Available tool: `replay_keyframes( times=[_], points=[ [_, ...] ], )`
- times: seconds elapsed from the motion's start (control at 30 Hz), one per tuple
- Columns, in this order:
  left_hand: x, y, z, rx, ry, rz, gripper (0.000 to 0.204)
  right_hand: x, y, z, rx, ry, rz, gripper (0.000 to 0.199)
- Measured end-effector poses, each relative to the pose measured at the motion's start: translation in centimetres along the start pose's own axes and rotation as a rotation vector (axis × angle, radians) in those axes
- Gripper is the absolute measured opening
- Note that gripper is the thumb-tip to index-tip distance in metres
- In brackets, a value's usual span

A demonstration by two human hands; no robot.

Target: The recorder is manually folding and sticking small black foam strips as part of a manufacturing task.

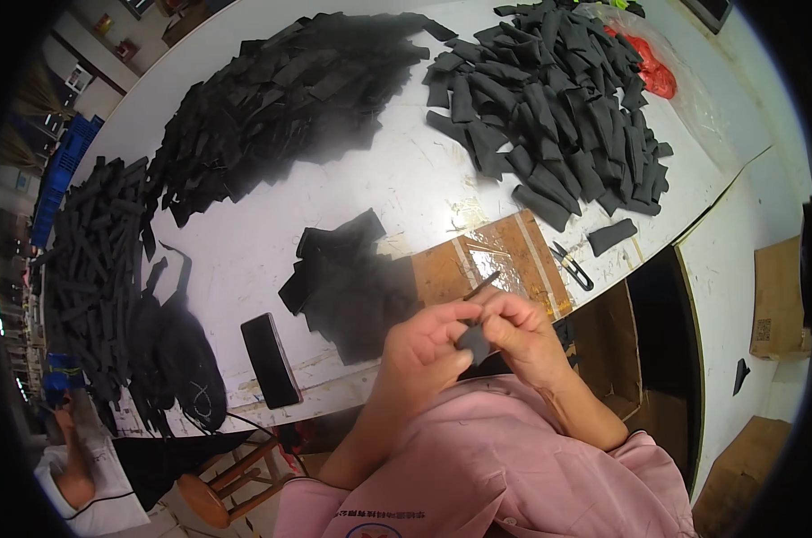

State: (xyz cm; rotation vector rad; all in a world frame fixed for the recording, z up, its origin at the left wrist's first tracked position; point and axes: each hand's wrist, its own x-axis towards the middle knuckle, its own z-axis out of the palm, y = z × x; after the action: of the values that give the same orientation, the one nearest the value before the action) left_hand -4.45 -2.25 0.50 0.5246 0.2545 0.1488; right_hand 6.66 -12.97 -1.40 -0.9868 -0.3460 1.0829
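Observation:
Close in front of my chest, my left hand (424, 348) and my right hand (522, 336) meet, fingers closed on a small dark grey fabric piece (471, 341). A thin dark stick-like thing (483, 284) sticks out beyond the fingertips; I cannot make out which hand grips it. Just past my hands lies a brown board (505, 242) with clear tape across it. Black-handled thread snips (574, 267) rest beside its right edge, and a single dark grey fabric tube (612, 236) lies further right. Left of the board is a loose stack of black fabric pieces (348, 291).
A black phone (271, 360) lies on the white table (245, 260). Large heaps of flat black pieces (289, 99) and grey fabric tubes (549, 108) cover the far side. Dark strips (92, 269) pile up at left, near a co-worker's arm (74, 457). Below right stands an open cardboard box (614, 345).

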Motion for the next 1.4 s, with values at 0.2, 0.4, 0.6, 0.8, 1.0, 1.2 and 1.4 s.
replay_keyframes(
  times=[0.2,0.4,0.6,0.8,1.0,1.2,1.4],
  points=[
    [1.4,-2.7,-0.3,1.02,0.403,0.672,0.022,0.3,-0.9,1.2,-0.916,0.052,-0.754,0.009],
    [1.1,-1.3,0.7,0.374,0.306,0.362,0.014,0.0,-1.5,1.1,-0.809,0.151,-0.484,0.006],
    [0.4,2.4,3.0,-0.031,-0.294,-0.009,0.029,-0.1,-5.1,2.8,-0.365,-0.127,-0.318,0.011],
    [5.1,2.8,-0.4,-0.474,-0.235,-0.143,0.035,4.0,-4.8,-0.8,-0.257,-0.066,0.0,0.025],
    [5.3,1.2,-2.2,-0.434,-0.236,-0.066,0.032,4.8,-2.8,-1.9,-0.094,-0.121,0.061,0.025],
    [4.6,1.4,-1.2,-0.725,-0.093,-0.019,0.029,5.2,-6.2,0.2,-0.274,-0.184,0.171,0.023],
    [3.9,0.3,-0.7,0.643,0.216,0.362,0.018,5.2,-1.4,-3.1,-0.258,-0.172,0.102,0.019]
  ],
)
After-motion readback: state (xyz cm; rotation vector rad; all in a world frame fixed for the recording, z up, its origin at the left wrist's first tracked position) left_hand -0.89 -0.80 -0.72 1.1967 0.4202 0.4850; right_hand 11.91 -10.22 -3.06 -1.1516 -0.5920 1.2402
